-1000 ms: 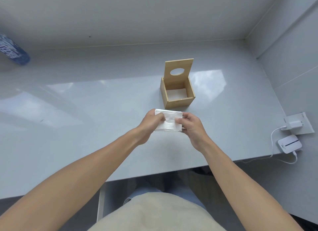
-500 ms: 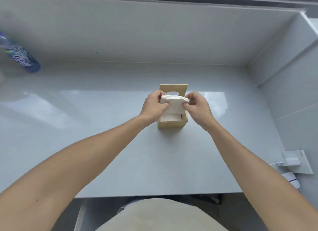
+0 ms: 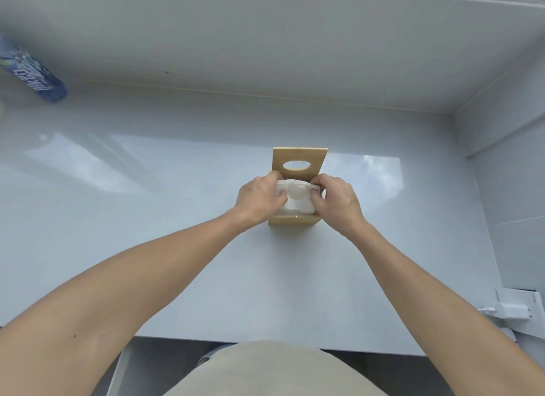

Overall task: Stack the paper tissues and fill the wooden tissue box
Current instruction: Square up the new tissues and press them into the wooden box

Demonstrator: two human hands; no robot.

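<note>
Now the white folded paper tissue stack [image 3: 295, 197], held above the box half a second ago, is lowered into the square light-wood tissue box [image 3: 293, 219]. It is gripped by the left hand [image 3: 259, 199] at 9 o'clock and the right hand [image 3: 336, 201] at 3 o'clock, fingers curled round its ends. Its long axis is laid 9-to-3. The hinged oval-holed wooden lid [image 3: 299, 162] is raised at 12 o'clock. A blue printed bottle [image 3: 32, 74] is seen at 10 o'clock on the glossy grey table [image 3: 147, 189].

bare forearms [image 3: 141, 283], beige top [image 3: 274, 369]

Blue labelled bottle [image 3: 34, 74] at the grey counter's [image 3: 147, 218] far left; white charger [image 3: 513, 310] at its right edge.
</note>
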